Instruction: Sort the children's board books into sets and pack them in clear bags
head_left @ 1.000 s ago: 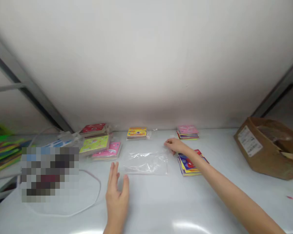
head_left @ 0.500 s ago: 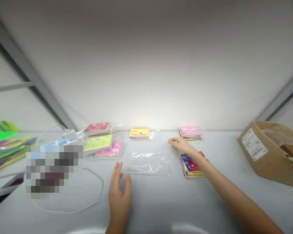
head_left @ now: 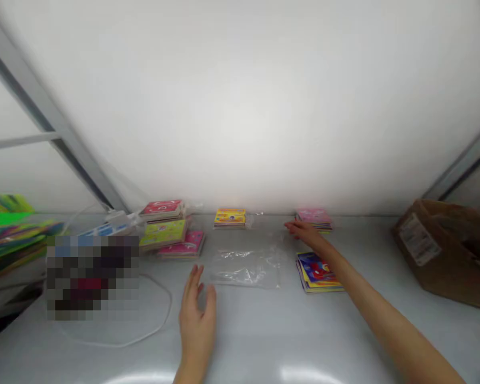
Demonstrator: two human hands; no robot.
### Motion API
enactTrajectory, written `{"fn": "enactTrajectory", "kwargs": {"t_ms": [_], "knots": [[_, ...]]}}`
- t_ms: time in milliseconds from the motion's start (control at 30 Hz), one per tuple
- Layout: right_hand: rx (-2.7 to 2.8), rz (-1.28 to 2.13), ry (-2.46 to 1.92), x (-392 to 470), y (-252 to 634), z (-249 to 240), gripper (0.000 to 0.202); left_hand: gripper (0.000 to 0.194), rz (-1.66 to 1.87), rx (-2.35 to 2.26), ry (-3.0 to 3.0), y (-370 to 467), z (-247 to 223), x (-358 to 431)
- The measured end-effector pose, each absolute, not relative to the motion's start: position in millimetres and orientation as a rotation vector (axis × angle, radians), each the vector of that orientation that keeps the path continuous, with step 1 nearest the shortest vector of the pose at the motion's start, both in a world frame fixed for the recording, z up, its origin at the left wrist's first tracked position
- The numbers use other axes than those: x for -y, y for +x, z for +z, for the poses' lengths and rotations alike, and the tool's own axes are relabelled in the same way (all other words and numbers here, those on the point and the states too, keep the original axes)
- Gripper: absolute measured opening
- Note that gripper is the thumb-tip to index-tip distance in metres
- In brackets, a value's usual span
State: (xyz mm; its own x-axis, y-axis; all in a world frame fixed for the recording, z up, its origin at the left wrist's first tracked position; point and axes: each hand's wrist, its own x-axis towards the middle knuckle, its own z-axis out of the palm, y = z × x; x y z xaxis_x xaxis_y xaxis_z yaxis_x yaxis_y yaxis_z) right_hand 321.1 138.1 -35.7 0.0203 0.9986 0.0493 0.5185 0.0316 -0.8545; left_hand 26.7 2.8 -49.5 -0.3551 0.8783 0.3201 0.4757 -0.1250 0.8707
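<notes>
A clear plastic bag lies flat on the table between my hands. My left hand is just beside its lower left corner, thumb and fingers apart, holding nothing. My right hand hovers in front of a bagged stack of pink cards or booklets, its fingers stretched out and nothing visible in them. Under my right forearm is a stack of blue and yellow booklets, partly covered by the arm. Farther back, a yellow-topped stack sits in clear wrapping.
At the left are red, lime and pink stacks, a power strip, a white cable and a blurred-out patch. Colourful strips lie far left. An opened cardboard box stands right.
My right hand has moved a little to the right, toward the pink stack, and its fingers have straightened. My left hand and the clear bag have stayed about where they were.
</notes>
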Motion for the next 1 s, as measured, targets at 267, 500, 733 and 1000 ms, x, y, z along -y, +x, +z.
{"fn": "enactTrajectory", "kwargs": {"t_ms": [267,500,733,1000], "knots": [[1.596,1.061,-1.522,-131.6,307.3,-37.9,0.027,0.043,1.484,-1.774,1.499,27.6,-48.8,-2.8],[1.623,0.98,-1.524,-133.9,287.7,-41.2,0.033,0.045,1.48,-1.78,1.511,25.8,-50.1,-3.7],[1.724,0.964,-1.491,-129.9,268.3,-37.6,0.029,0.044,1.464,-1.798,1.493,26.1,-49.2,-4.0],[1.73,0.92,-1.486,-133.1,274.7,-44.5,0.034,0.043,1.476,-1.792,1.486,25.6,-49.8,-4.8]]}}
